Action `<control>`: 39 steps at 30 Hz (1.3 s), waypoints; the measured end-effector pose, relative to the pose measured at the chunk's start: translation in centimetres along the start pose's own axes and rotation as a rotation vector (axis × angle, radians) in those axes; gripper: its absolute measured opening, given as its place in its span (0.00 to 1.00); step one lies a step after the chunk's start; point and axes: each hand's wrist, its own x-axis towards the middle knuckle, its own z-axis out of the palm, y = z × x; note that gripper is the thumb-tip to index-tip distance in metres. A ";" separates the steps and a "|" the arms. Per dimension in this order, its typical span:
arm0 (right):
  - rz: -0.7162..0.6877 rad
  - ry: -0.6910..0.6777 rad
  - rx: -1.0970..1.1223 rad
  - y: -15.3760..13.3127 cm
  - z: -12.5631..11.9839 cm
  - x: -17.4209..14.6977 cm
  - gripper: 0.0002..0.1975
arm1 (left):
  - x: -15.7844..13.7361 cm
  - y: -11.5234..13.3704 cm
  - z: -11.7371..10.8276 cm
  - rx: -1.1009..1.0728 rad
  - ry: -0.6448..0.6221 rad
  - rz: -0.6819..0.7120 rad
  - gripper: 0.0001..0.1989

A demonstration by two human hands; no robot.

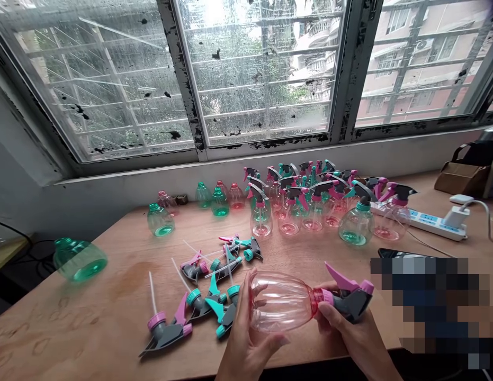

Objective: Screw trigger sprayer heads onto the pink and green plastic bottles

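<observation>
A clear pink spray bottle (284, 301) lies on its side in the air over the table's front, its base toward the left. Around its base and lower body my left hand (250, 328) is closed. My right hand (345, 323) grips the pink collar at the neck, where a grey and pink trigger spray head (351, 299) sits on the bottle. Just left of my left hand lie loose trigger heads with teal collars (202, 301) and a pink-collared one (164, 328), several with thin dip tubes sticking up.
Assembled spray bottles (315, 209) crowd the back of the wooden table (123, 286). Headless bottles stand at the back left, and a green bottle (80, 259) at the left edge. A power strip (437, 222) with a plugged-in charger lies right; a blurred patch covers the front right.
</observation>
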 end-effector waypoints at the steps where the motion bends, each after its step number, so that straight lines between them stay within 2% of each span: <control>1: -0.003 -0.007 -0.006 0.1 -0.1 0.1 0.14 | 0.0 0.1 0.0 0.018 0.009 -0.001 0.51; 7: -0.010 -0.043 -0.023 0.7 -0.6 0.3 0.13 | -0.1 0.4 0.2 0.116 0.035 0.045 0.43; 12: -0.004 -0.035 -0.019 0.6 -0.5 0.4 0.14 | -0.2 0.3 0.1 0.114 0.019 0.025 0.51; 23: 0.012 -0.042 -0.021 0.3 -0.4 0.3 0.14 | 0.1 0.5 0.5 0.077 0.036 -0.001 0.45; 28: 0.017 -0.034 -0.012 0.1 -0.2 0.3 0.15 | 0.0 0.6 0.2 0.073 0.014 0.005 0.55; 32: 0.006 -0.035 -0.021 0.1 -0.1 0.3 0.14 | 0.0 0.4 0.1 0.043 0.015 -0.020 0.52; 39: -0.007 -0.041 -0.038 0.2 -0.4 0.3 0.13 | 0.2 0.0 0.4 0.105 0.035 0.054 0.48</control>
